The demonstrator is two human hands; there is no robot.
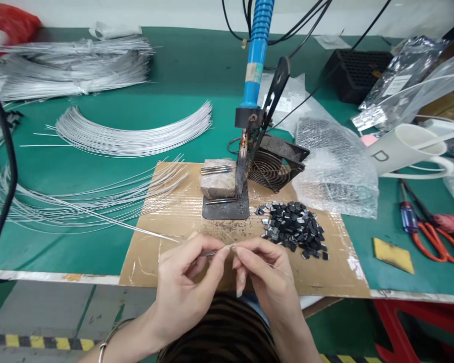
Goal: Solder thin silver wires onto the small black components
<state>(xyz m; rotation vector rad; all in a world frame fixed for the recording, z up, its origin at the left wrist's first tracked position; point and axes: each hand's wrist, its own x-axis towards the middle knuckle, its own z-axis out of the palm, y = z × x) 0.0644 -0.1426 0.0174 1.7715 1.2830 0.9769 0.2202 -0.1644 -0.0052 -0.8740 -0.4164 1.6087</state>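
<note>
In the head view, the fingers hid most of what they worked on. The left hand (191, 275) and the right hand (267, 269) met over the near edge of the cardboard sheet (333, 272), each with thumb drawn against forefinger, both pinching a thin wire (231, 247) where the tips almost touched. Its end there was too small to make out, and the palms covered much of its run. A narrow, dark, shiny length showed inside the left hand's curl — whether tool or wire, I could not tell. A pair of white wires (136, 228) ran in from the left and was lost near the left knuckles.

The pinched wire looked pale and hair-fine. It lay in front of the blue-sleeved soldering iron (253, 75), whose upper end was cut off by the frame, and left of a heap of small black connectors (297, 227). The iron's arm partly blocked a grimy cooling fan (272, 169). At the left edge, a thick black cable (9, 166) was cropped, as was a red bag (17, 22).
</note>
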